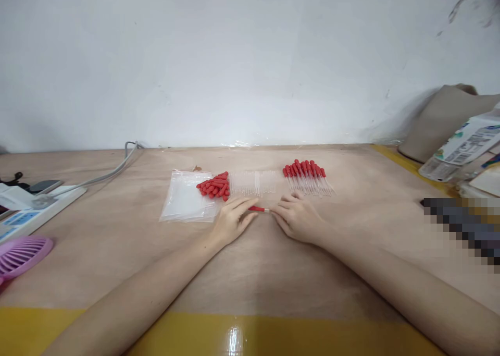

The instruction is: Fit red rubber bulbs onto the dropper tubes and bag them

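Between my hands a red rubber dropper bulb [257, 208] lies level, its pale open end pointing right. My left hand [233, 218] is closed on the bulb's left end. The fingers of my right hand [299, 216] are pinched at the bulb's open end, on a clear dropper tube mostly hidden by them. Just beyond my left hand is a heap of red bulbs [214, 186], partly on clear plastic bags [187, 197]. A row of clear tubes [252, 183] lies behind the gap between my hands. Past my right hand lie several droppers [307, 171] with red bulbs fitted on clear tubes.
At left are a power strip [58, 202] with a grey cable [113, 171], a phone [45, 186] and a pink fan [27, 254]. At right stand a beige container [437, 121] and a white printed package [469, 139]. Yellow tape [195, 335] runs along the front edge.
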### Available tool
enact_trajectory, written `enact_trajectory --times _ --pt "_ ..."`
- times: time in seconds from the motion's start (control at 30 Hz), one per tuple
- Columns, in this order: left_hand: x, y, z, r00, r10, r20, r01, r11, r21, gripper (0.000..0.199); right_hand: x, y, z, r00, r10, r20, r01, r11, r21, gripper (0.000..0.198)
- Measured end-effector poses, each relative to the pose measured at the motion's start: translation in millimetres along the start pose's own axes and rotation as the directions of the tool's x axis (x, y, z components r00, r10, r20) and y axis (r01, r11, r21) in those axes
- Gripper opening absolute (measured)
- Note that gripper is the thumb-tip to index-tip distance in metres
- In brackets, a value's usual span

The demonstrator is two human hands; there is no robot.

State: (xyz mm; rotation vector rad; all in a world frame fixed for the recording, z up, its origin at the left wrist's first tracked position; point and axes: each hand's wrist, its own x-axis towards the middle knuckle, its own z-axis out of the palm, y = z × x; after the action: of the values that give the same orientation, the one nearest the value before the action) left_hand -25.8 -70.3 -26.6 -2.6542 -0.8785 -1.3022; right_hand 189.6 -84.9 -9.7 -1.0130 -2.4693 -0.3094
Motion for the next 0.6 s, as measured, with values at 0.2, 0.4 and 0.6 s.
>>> enact_trajectory --times 0.2,0.4,0.6 --pt "-0.8 1.1 -8.3 0.954 -0.209 0.215 0.217 0.976 -0.014 0.034 18.5 40.3 -13.4 0.75 0.659 0.066 -0.661 0.75 0.016 0.026" --pt "1.6 1.4 -9.6 0.931 -0.185 0.314 0.227 0.968 -0.106 0.026 38.4 73.3 4.1 0.601 0.799 0.01 -0.791 0.597 -0.131 0.032" --pt "1.0 1.6 -8.0 0.93 -0.187 0.316 0.234 0.965 -0.117 0.024 37.4 80.5 18.2 0.59 0.807 -0.007 -0.797 0.581 -0.165 0.032"
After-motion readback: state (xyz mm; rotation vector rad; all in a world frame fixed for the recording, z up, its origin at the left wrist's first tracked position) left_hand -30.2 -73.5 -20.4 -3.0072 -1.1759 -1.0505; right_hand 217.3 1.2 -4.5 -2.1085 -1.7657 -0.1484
